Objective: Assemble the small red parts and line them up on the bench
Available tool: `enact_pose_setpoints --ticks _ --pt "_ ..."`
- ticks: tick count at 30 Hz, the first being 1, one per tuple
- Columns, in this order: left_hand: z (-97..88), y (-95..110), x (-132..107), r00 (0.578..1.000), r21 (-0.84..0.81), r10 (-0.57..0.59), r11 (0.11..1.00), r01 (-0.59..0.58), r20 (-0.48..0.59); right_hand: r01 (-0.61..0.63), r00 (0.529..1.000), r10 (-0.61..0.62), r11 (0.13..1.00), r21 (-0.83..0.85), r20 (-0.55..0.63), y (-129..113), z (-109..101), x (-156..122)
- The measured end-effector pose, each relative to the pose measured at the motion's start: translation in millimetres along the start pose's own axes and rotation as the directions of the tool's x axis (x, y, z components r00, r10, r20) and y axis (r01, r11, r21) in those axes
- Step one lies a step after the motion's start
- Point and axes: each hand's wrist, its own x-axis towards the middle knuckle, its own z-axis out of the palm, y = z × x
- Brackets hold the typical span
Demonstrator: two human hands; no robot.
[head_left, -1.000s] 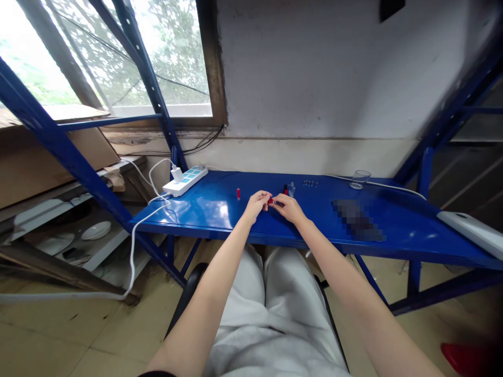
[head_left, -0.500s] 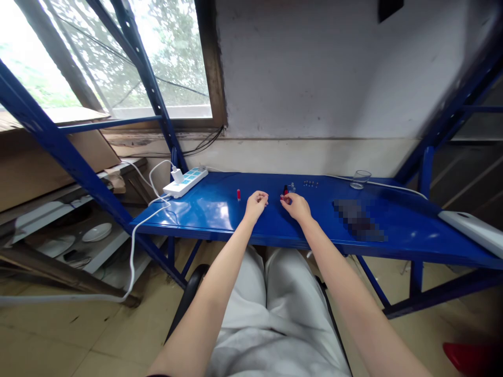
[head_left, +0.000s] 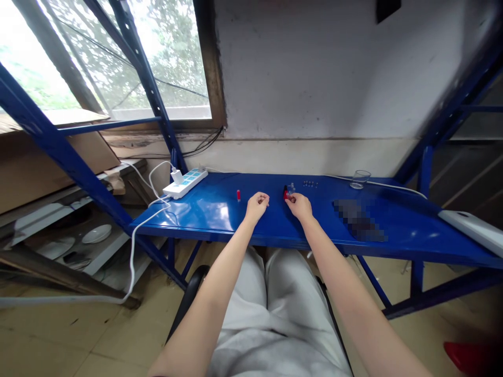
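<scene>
1. Blue desk (head_left: 408, 230) in front of me; all the small stuff is on it, between my hands and the wall.
2. White power strip (head_left: 184, 184), far left, well apart from my fingers.
3. My right hand (head_left: 302, 207): nearer one to the black-and-red container. Thumb and index drawn together, tips right at its red lower part. Looks like contact; can't tell if I'm gripping it.
4. My left hand (head_left: 257, 208): fingers curled, tips turned rightward, nothing visible in them. Can't tell if something tiny is pinched there.
5. Clear glass cup (head_left: 358, 185), back right, well away from both hands.
6. Black-and-red container (head_left: 285, 191): just left of and beyond my right fingertips, off to the right of my left ones. Long axis seems upright, black end on top.
7. Clear pieces (head_left: 292, 187): just right of it, beyond my right fingers. Too small to sort out.
8. Red tube (head_left: 238, 195): alone, left of my left hand, paler lower end. Standing or lying pointing away, unclear.
9. Tiny pieces (head_left: 310, 184): row behind my right hand, rightward.
</scene>
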Motion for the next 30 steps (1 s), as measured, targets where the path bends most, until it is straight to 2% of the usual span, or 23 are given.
enact_pose_setpoints --ticks 8,20,23,30 --pt "1.3 -3 1 1.0 -0.009 0.009 1.0 -0.009 -0.007 0.02 0.999 -0.021 1.0 0.024 0.024 -2 1 4" --pt "0.7 -1 0 1.0 -0.005 0.016 1.0 -0.016 0.003 -0.015 0.999 0.016 1.0 -0.014 0.038 -5 -1 3" --pt "0.7 -1 0 1.0 0.002 0.017 1.0 -0.017 -0.003 -0.05 0.998 0.052 0.998 -0.035 0.039 -4 -2 3" --pt "-0.1 -3 1 1.0 0.009 0.018 1.0 -0.018 -0.008 -0.217 0.974 0.219 0.975 -0.04 0.059 -2 -11 -1"
